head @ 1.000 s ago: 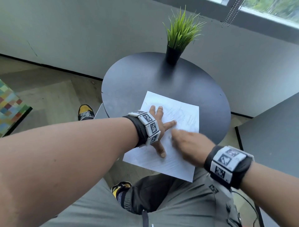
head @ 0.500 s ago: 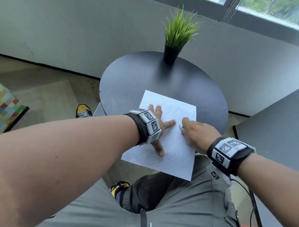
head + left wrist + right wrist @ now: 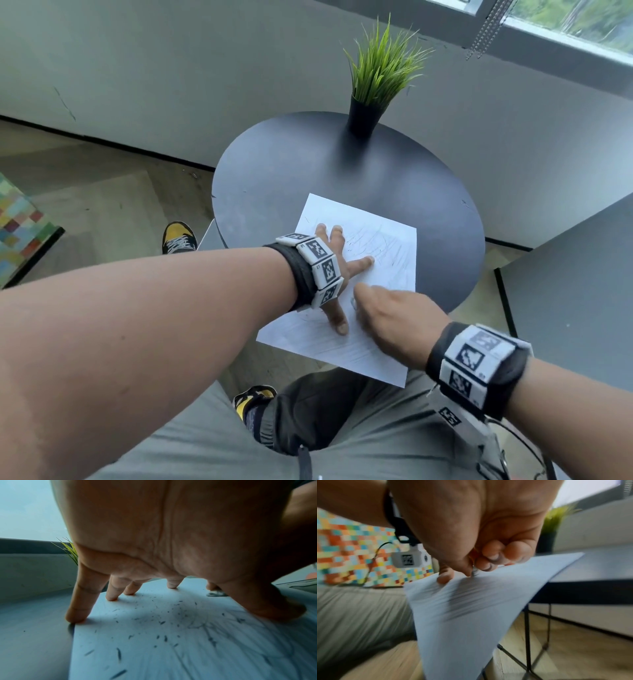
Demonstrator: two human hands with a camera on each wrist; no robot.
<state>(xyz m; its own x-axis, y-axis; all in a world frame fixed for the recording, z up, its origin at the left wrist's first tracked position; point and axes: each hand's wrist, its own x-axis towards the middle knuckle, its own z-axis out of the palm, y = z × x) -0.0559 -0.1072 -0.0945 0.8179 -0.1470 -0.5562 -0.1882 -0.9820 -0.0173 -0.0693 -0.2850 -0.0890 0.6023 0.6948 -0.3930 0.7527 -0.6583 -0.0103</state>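
A white sheet of paper [image 3: 387, 240] with faint pencil scribbles lies on a round dark table [image 3: 291, 171], its near part hanging past the edge over my lap. My left hand [image 3: 342, 274] is spread, fingertips [image 3: 75, 618] pressing the paper [image 3: 154, 642] flat. My right hand [image 3: 387, 318] is beside the left thumb, with its fingers [image 3: 489, 557] curled. They pinch a small grey eraser [image 3: 215, 594] [image 3: 473, 572] against the sheet [image 3: 471, 615]. Dark crumbs are scattered on the paper under the left palm [image 3: 154, 547].
A potted green grass plant [image 3: 380, 78] stands at the table's far edge, near the wall. A second dark table [image 3: 582, 274] is at the right and a colourful checkered item [image 3: 17, 226] at the left. Wood floor and my shoes lie below.
My right hand slid up the sheet towards the left index finger, then back down near the left thumb, in a rubbing stroke. The left hand and paper stayed put.
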